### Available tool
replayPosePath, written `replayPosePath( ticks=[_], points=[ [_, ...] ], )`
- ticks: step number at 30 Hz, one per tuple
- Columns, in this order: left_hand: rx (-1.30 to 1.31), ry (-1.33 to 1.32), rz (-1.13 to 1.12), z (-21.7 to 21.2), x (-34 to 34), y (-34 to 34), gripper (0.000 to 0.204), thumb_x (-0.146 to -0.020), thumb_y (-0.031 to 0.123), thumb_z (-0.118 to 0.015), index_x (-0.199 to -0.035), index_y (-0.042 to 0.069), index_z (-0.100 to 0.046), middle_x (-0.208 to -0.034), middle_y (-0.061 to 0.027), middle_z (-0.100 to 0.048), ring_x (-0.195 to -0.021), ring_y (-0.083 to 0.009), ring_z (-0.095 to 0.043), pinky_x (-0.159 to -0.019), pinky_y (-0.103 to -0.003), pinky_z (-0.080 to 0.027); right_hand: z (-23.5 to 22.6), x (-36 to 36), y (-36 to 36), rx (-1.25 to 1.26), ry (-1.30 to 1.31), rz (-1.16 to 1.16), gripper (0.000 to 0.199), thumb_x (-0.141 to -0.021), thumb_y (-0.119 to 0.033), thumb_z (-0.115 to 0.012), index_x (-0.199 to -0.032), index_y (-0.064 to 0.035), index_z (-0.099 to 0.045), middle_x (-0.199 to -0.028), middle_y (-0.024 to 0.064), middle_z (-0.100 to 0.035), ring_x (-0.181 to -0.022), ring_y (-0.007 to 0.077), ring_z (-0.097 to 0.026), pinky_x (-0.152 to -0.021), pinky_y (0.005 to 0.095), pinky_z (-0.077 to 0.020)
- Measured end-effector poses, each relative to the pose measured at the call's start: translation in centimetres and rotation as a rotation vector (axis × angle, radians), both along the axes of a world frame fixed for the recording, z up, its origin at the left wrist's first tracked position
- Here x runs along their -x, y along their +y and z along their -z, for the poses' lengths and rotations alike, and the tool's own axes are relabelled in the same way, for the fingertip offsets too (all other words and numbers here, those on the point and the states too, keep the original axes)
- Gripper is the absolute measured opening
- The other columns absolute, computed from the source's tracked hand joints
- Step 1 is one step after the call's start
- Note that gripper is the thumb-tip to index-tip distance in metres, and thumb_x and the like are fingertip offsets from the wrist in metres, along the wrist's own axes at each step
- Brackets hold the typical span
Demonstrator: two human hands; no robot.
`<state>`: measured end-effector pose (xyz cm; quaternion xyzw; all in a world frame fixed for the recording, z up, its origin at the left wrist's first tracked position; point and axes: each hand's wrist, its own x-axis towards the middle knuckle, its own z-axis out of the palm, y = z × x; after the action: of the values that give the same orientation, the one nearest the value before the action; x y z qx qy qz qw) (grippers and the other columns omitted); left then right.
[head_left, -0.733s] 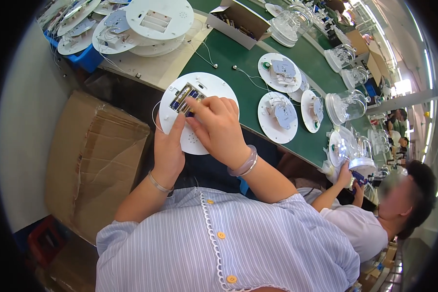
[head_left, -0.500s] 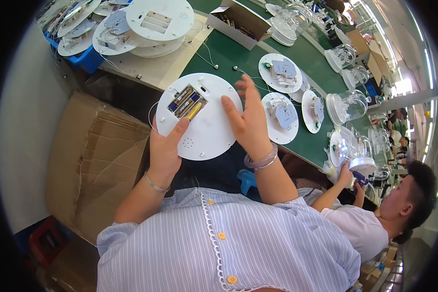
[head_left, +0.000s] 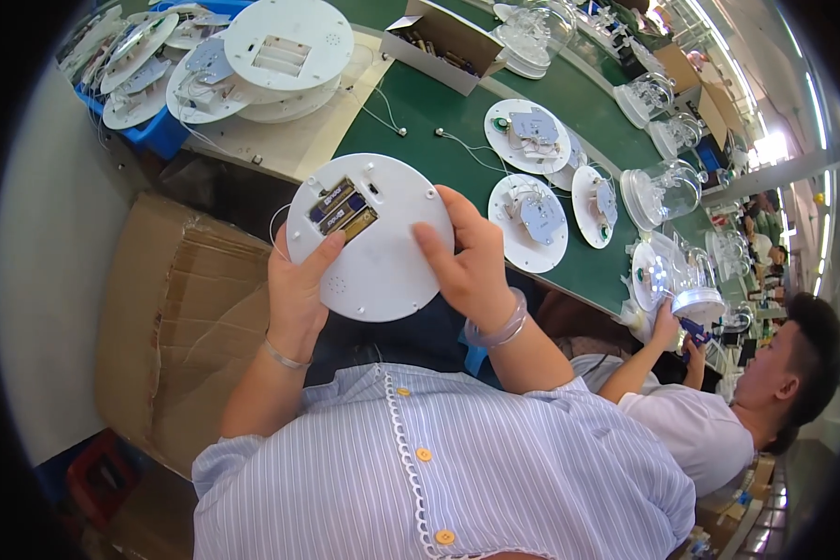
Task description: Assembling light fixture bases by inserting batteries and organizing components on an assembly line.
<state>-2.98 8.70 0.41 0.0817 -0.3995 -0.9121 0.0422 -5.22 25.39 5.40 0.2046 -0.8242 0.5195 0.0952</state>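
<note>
Green-topped bench (head_left: 439,121) bearing round white discs; cardboard carton (head_left: 173,317) at its left. Round white base disc (head_left: 371,238), battery bay (head_left: 343,207) open and filled, held above the lap: left hand (head_left: 299,289) and right hand (head_left: 471,261) both grasp its rim. Best kept level, thumbs clear of the cells.

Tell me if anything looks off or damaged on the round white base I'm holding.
Nothing stands out. The round white base is held level between the left hand and right hand. Its open battery compartment holds batteries lying side by side, and no crack or spill shows.
</note>
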Motion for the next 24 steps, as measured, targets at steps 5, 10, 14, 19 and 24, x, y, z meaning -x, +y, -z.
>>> replayPosePath(
  ticks=[5,10,14,19,24],
  points=[
    [-0.459,-0.145,0.297,-0.2,-0.8,0.5,0.039,-0.083,0.02,-0.049,-0.116,0.003,-0.039,-0.106,-0.0103,-0.051,-0.094,-0.0201,-0.052,-0.083,-0.03,-0.043,1.0,2.5,0.2,0.564,-0.368,-0.312,0.041,-0.089,-0.032,-0.032,-0.116,-0.0011,-0.04,-0.113,0.0089,-0.047,-0.099,0.0159,-0.046,-0.085,0.0276,-0.0344],
    [-0.415,0.047,0.198,-3.3,-1.7,0.2,0.041,-0.084,0.029,-0.046,-0.114,0.002,-0.041,-0.107,-0.0097,-0.05,-0.096,-0.0206,-0.049,-0.081,-0.033,-0.042,4.1,-1.6,-3.1,0.476,-0.79,-0.762,0.035,-0.089,-0.035,-0.034,-0.104,-0.0055,-0.047,-0.091,0.0076,-0.055,-0.076,0.0128,-0.055,-0.067,0.0252,-0.0447],
    [-0.123,0.018,-0.031,-3.3,-2.0,-0.3,0.037,-0.085,0.031,-0.043,-0.11,0.005,-0.042,-0.103,-0.0087,-0.05,-0.091,-0.0189,-0.052,-0.074,-0.033,-0.044,3.3,-3.5,-3.2,0.513,-0.811,-0.651,0.028,-0.087,-0.029,-0.041,-0.09,-0.0033,-0.051,-0.066,0.0026,-0.054,-0.051,0.0073,-0.05,-0.047,0.0179,-0.0405],
    [-0.053,0.002,-0.022,-3.2,-2.4,0.3,0.034,-0.086,0.031,-0.041,-0.109,0.005,-0.042,-0.1,-0.008,-0.051,-0.087,-0.0168,-0.052,-0.072,-0.03,-0.044,3.8,-3.5,-3.7,0.517,-0.712,-0.55,0.02,-0.085,-0.02,-0.046,-0.082,-0.003,-0.055,-0.063,0.002,-0.053,-0.048,0.007,-0.047,-0.045,0.0184,-0.039],
    [-0.031,-0.002,-0.06,-2.7,-2.2,2.0,0.038,-0.083,0.016,-0.049,-0.117,0.005,-0.036,-0.109,-0.0077,-0.047,-0.1,-0.018,-0.047,-0.084,-0.032,-0.039,5.0,-1.2,-4.5,0.254,0.457,-0.145,0.015,-0.08,-0.008,-0.049,-0.093,-0.0034,-0.054,-0.067,0.0042,-0.053,-0.051,0.0083,-0.049,-0.043,0.0207,-0.0396]
  ],
)
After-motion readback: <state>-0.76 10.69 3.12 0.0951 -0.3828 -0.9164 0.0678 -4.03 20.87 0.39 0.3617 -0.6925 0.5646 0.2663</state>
